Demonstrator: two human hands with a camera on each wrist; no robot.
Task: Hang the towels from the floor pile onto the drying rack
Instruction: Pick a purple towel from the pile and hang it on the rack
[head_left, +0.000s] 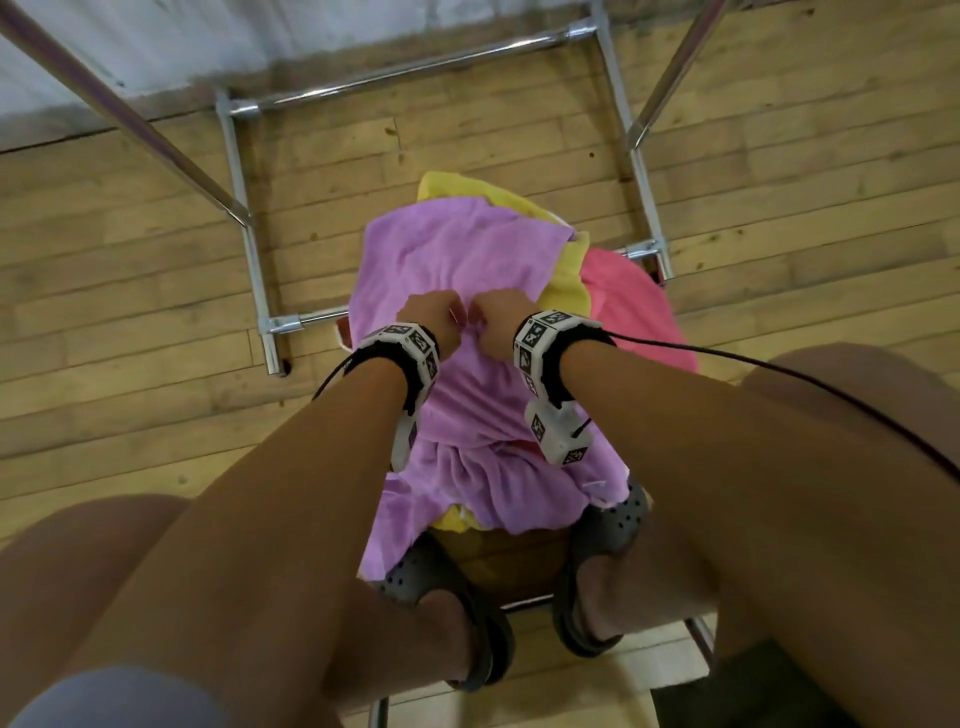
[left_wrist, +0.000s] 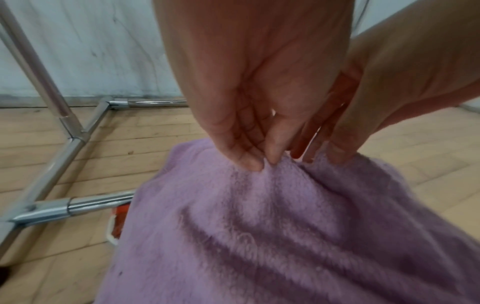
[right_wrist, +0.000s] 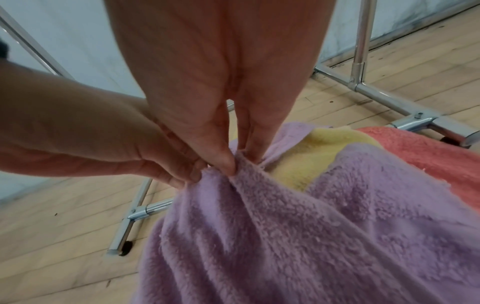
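Note:
A purple towel (head_left: 457, 260) lies on top of the floor pile, over a yellow towel (head_left: 563, 267) and a pink towel (head_left: 631, 306). My left hand (head_left: 434, 319) and right hand (head_left: 496, 322) are side by side at its middle, each pinching a raised fold between thumb and fingertips. The left wrist view shows my left hand (left_wrist: 262, 162) pinching the purple towel (left_wrist: 285, 226), with the right hand's fingers just beside it. In the right wrist view my right hand (right_wrist: 235, 166) pinches the same ridge of purple towel (right_wrist: 298, 236). The chrome drying rack (head_left: 415, 65) base frames the pile.
Rack base tubes (head_left: 244, 208) and slanting uprights (head_left: 124, 114) stand on the wooden plank floor (head_left: 130, 312), with a white wall (head_left: 156, 41) behind. My feet in grey clogs (head_left: 618, 519) are at the near edge of the pile. A cable runs off my right wrist.

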